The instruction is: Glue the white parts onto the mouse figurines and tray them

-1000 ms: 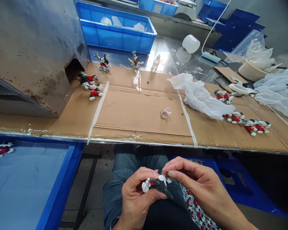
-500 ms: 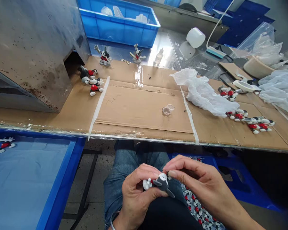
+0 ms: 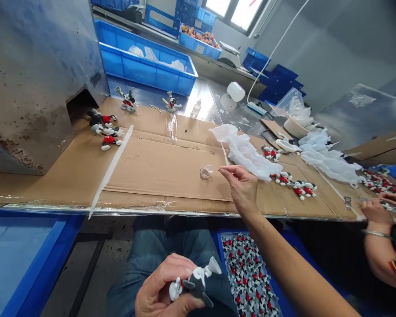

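Low over my lap, my left hand (image 3: pixel 166 286) is closed around a mouse figurine (image 3: pixel 195 281) with dark ears, a white face and a bit of red. A grey horn-shaped piece (image 3: pixel 213 266) sticks out from its face. My right hand (image 3: pixel 242 189) is stretched over the cardboard-covered table, thumb and forefinger pinched together. A tiny dark speck shows at the fingertips, too small to name. Just left of them stands a small clear round pot (image 3: pixel 205 172) with its lid open.
Finished-looking figurines (image 3: pixel 128 102) stand at the back left; more (image 3: pixel 303 189) lie at right beside a crumpled white plastic bag (image 3: pixel 251 154). A metal box (image 3: pixel 36 88) rises at left. Below the table is a tray of many figurines (image 3: pixel 247 273). A co-worker's hands (image 3: pixel 379 211) are at far right.
My right hand has left the figurine and reached forward to the table beside the pot. The horn-shaped piece now shows at the figurine's face. My view has tilted up and turned right.
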`<action>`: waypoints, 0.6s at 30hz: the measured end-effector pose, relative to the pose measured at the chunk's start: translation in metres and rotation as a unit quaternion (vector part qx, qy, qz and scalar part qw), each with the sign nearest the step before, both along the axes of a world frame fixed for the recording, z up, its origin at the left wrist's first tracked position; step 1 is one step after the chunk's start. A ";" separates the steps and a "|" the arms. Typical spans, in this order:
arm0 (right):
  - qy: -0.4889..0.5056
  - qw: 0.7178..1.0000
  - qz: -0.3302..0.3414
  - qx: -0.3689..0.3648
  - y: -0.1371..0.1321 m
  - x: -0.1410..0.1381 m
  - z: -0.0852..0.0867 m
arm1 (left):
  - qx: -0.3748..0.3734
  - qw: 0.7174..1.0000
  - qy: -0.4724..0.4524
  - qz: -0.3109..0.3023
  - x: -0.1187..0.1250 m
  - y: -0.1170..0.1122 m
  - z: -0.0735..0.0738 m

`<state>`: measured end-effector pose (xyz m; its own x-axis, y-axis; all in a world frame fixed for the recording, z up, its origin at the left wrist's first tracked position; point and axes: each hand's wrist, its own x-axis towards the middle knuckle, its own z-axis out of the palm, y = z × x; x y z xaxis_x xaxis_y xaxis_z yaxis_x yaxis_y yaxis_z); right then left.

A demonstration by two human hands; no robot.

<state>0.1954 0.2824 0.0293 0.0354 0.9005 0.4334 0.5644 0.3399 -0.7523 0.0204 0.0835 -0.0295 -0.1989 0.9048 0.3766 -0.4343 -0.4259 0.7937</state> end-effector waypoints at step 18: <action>-0.067 0.998 -0.005 0.006 0.008 0.002 -0.011 | -0.026 0.999 -0.015 0.014 0.000 0.001 0.002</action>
